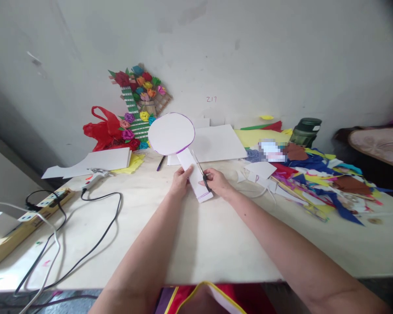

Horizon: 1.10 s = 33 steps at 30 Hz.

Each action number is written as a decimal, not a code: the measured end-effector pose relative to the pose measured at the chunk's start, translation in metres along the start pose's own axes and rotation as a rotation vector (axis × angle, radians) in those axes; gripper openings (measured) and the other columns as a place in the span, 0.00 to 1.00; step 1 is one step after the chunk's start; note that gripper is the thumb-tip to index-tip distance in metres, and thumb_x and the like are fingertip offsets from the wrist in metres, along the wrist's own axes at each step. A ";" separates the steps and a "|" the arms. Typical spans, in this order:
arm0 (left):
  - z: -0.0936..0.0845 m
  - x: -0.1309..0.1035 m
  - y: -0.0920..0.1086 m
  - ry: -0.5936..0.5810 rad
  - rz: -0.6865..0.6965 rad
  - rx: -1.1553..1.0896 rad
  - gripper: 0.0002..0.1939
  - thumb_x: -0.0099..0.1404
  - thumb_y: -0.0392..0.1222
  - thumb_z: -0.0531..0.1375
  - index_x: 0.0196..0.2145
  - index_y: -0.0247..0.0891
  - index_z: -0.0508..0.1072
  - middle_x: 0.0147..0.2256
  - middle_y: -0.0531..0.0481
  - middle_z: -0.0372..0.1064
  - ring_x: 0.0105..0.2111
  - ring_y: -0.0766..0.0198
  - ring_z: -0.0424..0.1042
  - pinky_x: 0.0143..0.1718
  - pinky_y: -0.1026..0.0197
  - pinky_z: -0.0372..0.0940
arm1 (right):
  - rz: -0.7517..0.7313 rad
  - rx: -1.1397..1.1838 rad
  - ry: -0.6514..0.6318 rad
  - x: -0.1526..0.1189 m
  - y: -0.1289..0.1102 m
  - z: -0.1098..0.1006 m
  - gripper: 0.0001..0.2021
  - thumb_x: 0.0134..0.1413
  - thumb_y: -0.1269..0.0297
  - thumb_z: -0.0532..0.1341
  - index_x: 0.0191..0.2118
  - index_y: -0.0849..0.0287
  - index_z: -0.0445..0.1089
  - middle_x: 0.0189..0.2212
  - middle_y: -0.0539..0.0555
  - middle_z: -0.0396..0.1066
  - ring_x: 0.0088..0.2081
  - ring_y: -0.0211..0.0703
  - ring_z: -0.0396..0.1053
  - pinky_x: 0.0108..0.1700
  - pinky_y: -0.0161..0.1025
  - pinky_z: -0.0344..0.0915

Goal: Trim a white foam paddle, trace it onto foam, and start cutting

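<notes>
Forearms (262, 226), left grip (180, 179) pinching white strip (194, 178), right grip (216, 182) holding scissors (206, 183), scraps (352, 186) rightward (black cable (120, 201) leftward)

Table (216, 248), left: power strip (29, 227) | middle: paper cutout (171, 133), sheet (221, 141) behind | right: scraps (350, 187), bottle (304, 132) behind them

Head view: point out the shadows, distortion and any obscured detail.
Head view: soft shadow on the table beside the left forearm; head view: upper-right corner darkened, right forearm apparently stretched by wide-angle distortion; head view: pixelated patch hides detail.
</notes>
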State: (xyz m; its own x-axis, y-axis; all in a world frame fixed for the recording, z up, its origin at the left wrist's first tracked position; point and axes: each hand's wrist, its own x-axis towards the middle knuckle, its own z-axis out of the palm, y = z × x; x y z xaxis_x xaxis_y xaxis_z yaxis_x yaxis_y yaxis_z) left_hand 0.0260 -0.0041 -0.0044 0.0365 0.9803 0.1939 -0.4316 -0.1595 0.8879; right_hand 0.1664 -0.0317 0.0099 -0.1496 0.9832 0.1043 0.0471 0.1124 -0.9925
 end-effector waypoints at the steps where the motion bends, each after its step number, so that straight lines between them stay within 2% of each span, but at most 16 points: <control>1: 0.000 0.001 0.001 0.033 0.014 -0.020 0.19 0.48 0.51 0.62 0.33 0.33 0.69 0.25 0.48 0.69 0.22 0.66 0.67 0.21 0.66 0.61 | 0.007 0.006 -0.015 -0.001 -0.001 0.000 0.15 0.32 0.72 0.63 0.32 0.60 0.62 0.19 0.45 0.66 0.21 0.34 0.65 0.24 0.32 0.63; 6: -0.007 0.006 0.011 0.289 0.141 -0.097 0.20 0.49 0.54 0.61 0.32 0.35 0.66 0.21 0.53 0.65 0.20 0.69 0.64 0.21 0.68 0.60 | 0.089 -0.004 -0.126 -0.010 -0.007 0.005 0.16 0.30 0.73 0.65 0.31 0.61 0.62 0.18 0.45 0.67 0.21 0.34 0.65 0.25 0.32 0.62; 8: -0.009 0.007 0.015 0.337 0.160 -0.114 0.20 0.48 0.54 0.61 0.31 0.35 0.65 0.21 0.53 0.64 0.20 0.70 0.64 0.22 0.67 0.61 | 0.109 0.003 -0.182 -0.013 -0.009 0.006 0.15 0.29 0.72 0.66 0.30 0.62 0.63 0.19 0.46 0.67 0.22 0.34 0.65 0.26 0.32 0.62; 10: -0.010 0.006 0.016 0.333 0.161 -0.134 0.20 0.47 0.53 0.61 0.31 0.34 0.65 0.21 0.53 0.63 0.20 0.69 0.64 0.22 0.67 0.61 | 0.106 0.005 -0.206 -0.015 -0.010 0.007 0.15 0.31 0.68 0.66 0.30 0.62 0.64 0.20 0.47 0.68 0.22 0.33 0.65 0.26 0.32 0.62; 14: -0.008 0.005 0.017 0.315 0.121 -0.164 0.19 0.47 0.52 0.62 0.30 0.35 0.64 0.21 0.54 0.63 0.19 0.69 0.63 0.21 0.66 0.61 | 0.062 -0.079 -0.153 -0.016 -0.013 0.002 0.15 0.36 0.59 0.64 0.31 0.61 0.65 0.19 0.46 0.66 0.19 0.30 0.60 0.21 0.29 0.57; 17: -0.006 0.005 0.016 0.327 0.096 -0.169 0.18 0.47 0.50 0.62 0.30 0.35 0.64 0.21 0.54 0.63 0.19 0.69 0.64 0.21 0.66 0.60 | 0.037 -0.159 -0.135 -0.015 -0.014 -0.002 0.16 0.38 0.55 0.62 0.32 0.61 0.66 0.18 0.46 0.64 0.18 0.30 0.59 0.18 0.27 0.53; 28: -0.004 0.006 0.016 0.268 0.078 -0.121 0.18 0.49 0.51 0.61 0.30 0.33 0.65 0.23 0.50 0.67 0.21 0.67 0.65 0.23 0.64 0.61 | -0.023 -0.091 -0.212 -0.009 0.000 -0.002 0.20 0.36 0.52 0.63 0.34 0.62 0.67 0.19 0.46 0.63 0.18 0.30 0.57 0.18 0.29 0.54; 33: -0.001 0.005 0.016 0.286 0.075 -0.143 0.19 0.48 0.51 0.62 0.32 0.33 0.66 0.23 0.51 0.67 0.20 0.68 0.65 0.24 0.64 0.62 | -0.093 -0.194 -0.157 -0.005 0.005 -0.001 0.17 0.34 0.54 0.64 0.31 0.61 0.69 0.20 0.47 0.66 0.21 0.32 0.60 0.20 0.28 0.55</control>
State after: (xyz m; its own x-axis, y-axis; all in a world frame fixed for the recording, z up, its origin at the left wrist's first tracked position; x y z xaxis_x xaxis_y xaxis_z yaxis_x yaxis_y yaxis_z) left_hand 0.0185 -0.0011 0.0101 -0.2466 0.9624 0.1137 -0.5462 -0.2350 0.8041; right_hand 0.1688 -0.0359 0.0042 -0.3126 0.9349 0.1682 0.2120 0.2412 -0.9470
